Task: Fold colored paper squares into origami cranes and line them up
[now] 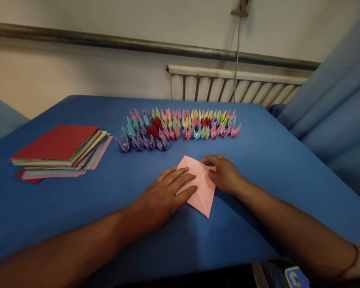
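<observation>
A sheet of pink origami paper (199,182) lies on the blue table with one corner pointing toward me. Faint crease lines run across it. Over its left part my left hand (171,186) rests flat, fingers spread. At the right corner, my right hand (225,172) pinches the paper between thumb and fingers. Behind the sheet stand rows of small folded paper cranes (154,130), in purple, teal, red, pink, yellow and green.
To the left sits a thick stack of coloured paper (60,140), red on top, its edges uneven. The blue tabletop (87,216) reaches back toward a wall with a pipe (123,44) and a radiator (213,84). A blue curtain (333,100) hangs at the right.
</observation>
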A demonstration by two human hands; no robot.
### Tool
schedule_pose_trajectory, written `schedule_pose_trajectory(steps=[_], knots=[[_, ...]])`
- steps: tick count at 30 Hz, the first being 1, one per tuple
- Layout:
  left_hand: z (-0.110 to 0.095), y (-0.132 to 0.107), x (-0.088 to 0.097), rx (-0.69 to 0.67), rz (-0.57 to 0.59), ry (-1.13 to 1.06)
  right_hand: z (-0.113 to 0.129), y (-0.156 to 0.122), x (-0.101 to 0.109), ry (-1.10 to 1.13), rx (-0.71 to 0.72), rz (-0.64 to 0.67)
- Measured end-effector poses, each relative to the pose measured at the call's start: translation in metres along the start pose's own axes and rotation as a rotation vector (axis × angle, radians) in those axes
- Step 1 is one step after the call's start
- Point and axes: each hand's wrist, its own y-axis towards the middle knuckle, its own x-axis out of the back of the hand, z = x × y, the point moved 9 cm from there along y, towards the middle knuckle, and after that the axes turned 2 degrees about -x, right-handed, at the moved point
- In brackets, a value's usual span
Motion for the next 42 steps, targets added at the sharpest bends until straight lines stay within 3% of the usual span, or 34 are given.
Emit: schedule_pose_trajectory(steps=[4,8,12,15,18,21,25,33,42], knots=[[0.000,0.003,-0.009,-0.011,0.018,-0.072,0.004,-0.004,-0.001,-0.029,0.043,0.038],[0.025,0.002,-0.010,0.193,0.015,-0.186,0.008,-0.004,0.006,-0.067,0.084,0.042],[0.050,0.001,-0.010,0.396,0.034,-0.256,0.019,-0.003,0.016,0.055,0.166,0.020],[0.062,0.001,-0.011,0.478,0.019,-0.240,0.025,-0.003,0.018,0.145,0.205,0.013],[0.070,0.000,-0.011,0.526,-0.048,-0.226,0.022,-0.001,0.008,0.035,0.148,0.022],[0.071,-0.002,-0.010,0.520,-0.102,-0.215,0.015,0.001,0.001,-0.113,0.072,-0.016],[0.071,-0.003,-0.014,0.502,-0.077,-0.220,0.016,-0.001,0.003,-0.204,0.028,-0.055],[0.073,-0.005,-0.018,0.505,-0.063,-0.208,0.008,-0.002,0.004,-0.232,-0.145,0.052],[0.073,-0.006,-0.019,0.498,-0.068,-0.238,0.021,-0.006,-0.005,-0.095,0.076,-0.028]])
